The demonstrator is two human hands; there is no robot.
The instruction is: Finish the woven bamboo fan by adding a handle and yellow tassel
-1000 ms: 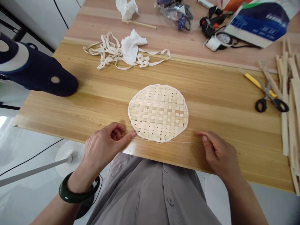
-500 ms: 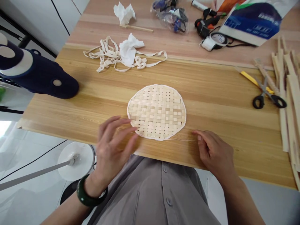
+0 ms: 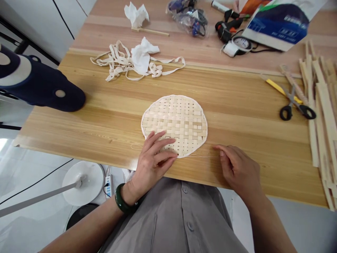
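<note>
1. Our woven disc (image 3: 176, 119) lies flat at the centre of the frame on the wooden table (image 3: 237, 119), its pale rim (image 3: 206, 127) running round the edge.
2. Our left hand (image 3: 156, 158), lower centre, rests over the disc's lower-left part, fingers spread; thumb and forefinger tips come close together at the bottom rim, but we cannot tell whether they pinch anything.
3. Our right hand (image 3: 240, 170), lower right of centre, has its thumb and forefinger pressed together on a thin thread (image 3: 205, 156), which stretches leftward to the disc's bottom edge.
4. Toward the right side, we have scissors (image 3: 292, 101) beside a yellow cutter (image 3: 275, 86).
5. Upper left of centre, we see tangled ribbon (image 3: 116, 61) and crumpled tissue (image 3: 140, 59).
</note>
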